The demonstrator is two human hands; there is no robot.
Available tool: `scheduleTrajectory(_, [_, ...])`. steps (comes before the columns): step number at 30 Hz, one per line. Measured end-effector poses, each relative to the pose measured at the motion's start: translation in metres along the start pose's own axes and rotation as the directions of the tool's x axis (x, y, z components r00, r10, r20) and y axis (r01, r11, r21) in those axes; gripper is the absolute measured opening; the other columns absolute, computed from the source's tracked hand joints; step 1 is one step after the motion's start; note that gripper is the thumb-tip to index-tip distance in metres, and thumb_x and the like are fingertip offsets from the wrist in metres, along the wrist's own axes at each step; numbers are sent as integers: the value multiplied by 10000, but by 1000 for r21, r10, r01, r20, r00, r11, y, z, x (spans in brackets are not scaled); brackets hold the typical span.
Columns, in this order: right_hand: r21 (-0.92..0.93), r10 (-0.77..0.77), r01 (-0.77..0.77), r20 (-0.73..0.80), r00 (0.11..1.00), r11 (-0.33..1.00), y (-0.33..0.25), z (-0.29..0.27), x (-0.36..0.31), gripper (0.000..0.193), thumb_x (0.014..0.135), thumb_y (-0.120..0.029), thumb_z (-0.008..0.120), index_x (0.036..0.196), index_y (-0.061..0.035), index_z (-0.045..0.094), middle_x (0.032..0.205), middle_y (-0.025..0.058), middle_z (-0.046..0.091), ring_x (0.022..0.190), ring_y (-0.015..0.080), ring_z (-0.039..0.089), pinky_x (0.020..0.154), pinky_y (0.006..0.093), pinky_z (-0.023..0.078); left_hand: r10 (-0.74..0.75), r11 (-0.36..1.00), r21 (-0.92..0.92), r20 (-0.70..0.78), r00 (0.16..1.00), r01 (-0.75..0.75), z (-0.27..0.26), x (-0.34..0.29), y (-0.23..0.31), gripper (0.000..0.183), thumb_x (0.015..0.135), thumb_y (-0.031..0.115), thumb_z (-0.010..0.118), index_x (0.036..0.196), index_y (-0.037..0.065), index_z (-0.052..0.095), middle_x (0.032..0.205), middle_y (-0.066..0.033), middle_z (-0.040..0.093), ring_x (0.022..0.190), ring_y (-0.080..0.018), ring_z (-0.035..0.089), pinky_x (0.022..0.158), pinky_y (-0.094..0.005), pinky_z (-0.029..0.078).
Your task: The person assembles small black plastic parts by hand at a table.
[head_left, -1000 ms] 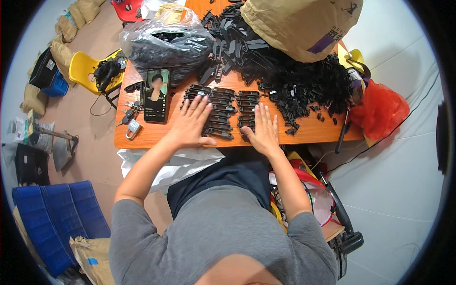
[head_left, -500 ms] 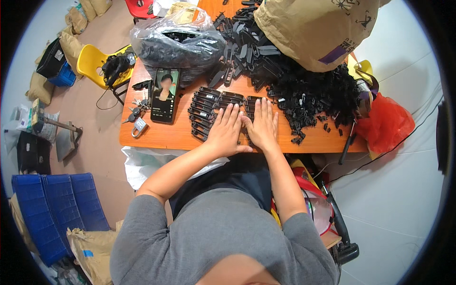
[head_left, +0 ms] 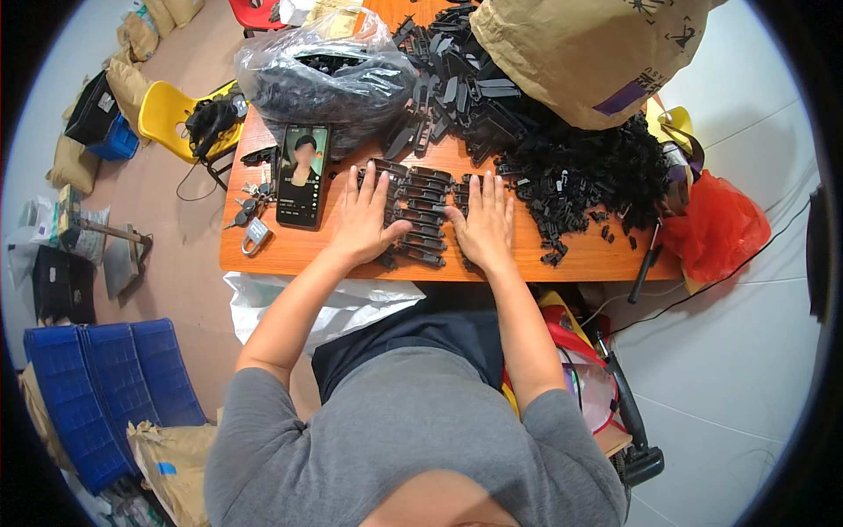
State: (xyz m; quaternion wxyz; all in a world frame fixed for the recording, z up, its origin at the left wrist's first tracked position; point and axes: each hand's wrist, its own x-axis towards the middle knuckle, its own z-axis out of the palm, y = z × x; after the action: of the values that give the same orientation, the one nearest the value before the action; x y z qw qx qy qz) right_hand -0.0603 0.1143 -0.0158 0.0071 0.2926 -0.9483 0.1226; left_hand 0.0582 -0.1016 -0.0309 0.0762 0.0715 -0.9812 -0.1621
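Observation:
Rows of black plastic parts (head_left: 423,215) lie side by side on the orange tabletop (head_left: 303,255) in front of me. My left hand (head_left: 362,215) rests flat over the left row, fingers stretched out and thumb apart, hiding most of it. Over the right row lies my right hand (head_left: 483,220), also flat with its fingers extended. The middle row shows between the two hands. Neither hand grips anything. To the right is a heap of small black pieces (head_left: 580,189); beyond the rows, larger loose black parts (head_left: 457,97) are piled up.
Left of the rows are a smartphone (head_left: 303,176), keys and a padlock (head_left: 255,237). Behind stands a clear plastic bag (head_left: 325,83) of black parts. A large brown paper sack (head_left: 580,57) leans over the heap. At the right edge are a dark-handled tool (head_left: 645,263) and a red plastic bag (head_left: 716,228).
My left hand has moved left from the middle row onto the left row, uncovering the middle parts. My right hand has stayed nearly in place over the right row.

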Motion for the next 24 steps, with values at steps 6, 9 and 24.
scheduleTrajectory(6, [167,17,-16,-6,1000,986,15,-3,2,816,964,-628,365,1507,-24,291,1592,200,197,1488,339,139,1196,472,108,-97,933,-356,-120,988,48,1,5,2,953,912,732,327,1513,-3,242,1589,-258,125,1479,-430,58,1182,-512,108])
scheduleTrajectory(9, [388,54,-15,-90,994,921,25,-4,6,795,990,-618,298,1499,-7,301,1580,202,234,1484,331,164,1200,414,126,-83,934,-355,-131,988,31,-15,26,-7,907,939,704,288,1516,5,246,1589,-249,146,1486,-399,78,1189,-482,108])
scheduleTrajectory(24, [536,-189,477,-505,842,696,-111,-69,117,314,922,-206,596,1173,-28,658,1256,191,612,1214,347,548,1040,404,407,-196,672,-740,-161,967,14,-8,26,-11,945,946,709,90,1508,-38,230,1576,-259,187,1486,-360,134,1200,-412,75])
